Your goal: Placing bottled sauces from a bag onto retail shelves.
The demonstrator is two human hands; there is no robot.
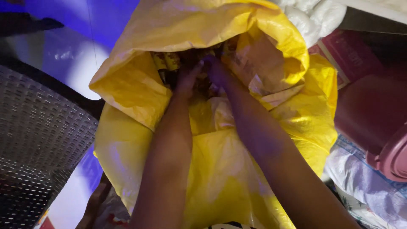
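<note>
1. Left hand (186,78) is pushed deep into the open mouth of the big yellow sack (220,169). Its fingers are spread down among the dark packets (167,63) inside. It cannot be told whether anything is gripped, because the fingertips are hidden in shadow.

2. Right hand (217,72) is seen just beside it, at about 1 o'clock from the left hand. Its fingers are curled down into the same pile. Whether something is held cannot be told either.

3. The sack is found in the middle of the view. Its rolled rim is folded back at 12 o'clock, and both arms are laid over its front.

4. What could go wrong:
   - The thin sack wall could be torn if it is pulled hard by the arms.
   - The folded rim could flop back over the hands, since it is soft and not held up by anything.
   - Packets could be dropped or spilled, because they are picked by feel in a dark spot.
   - The sack could be tipped toward 3 o'clock, where it is pressed against other things.

5. The place, from left to right:
   - A grey woven chair (38,135) is seen at 9 o'clock.
   - A shiny pale floor (72,59) is lit blue and purple at 10 o'clock.
   - White bags (318,15) are piled at 1 o'clock.
   - A dark red box (354,55) is set at 2 o'clock.
   - A dark red tub (377,123) is laid at 3 o'clock.
   - A pale woven sack (364,182) is seen at 4 o'clock.

6. The room is dim and crowded.
</note>
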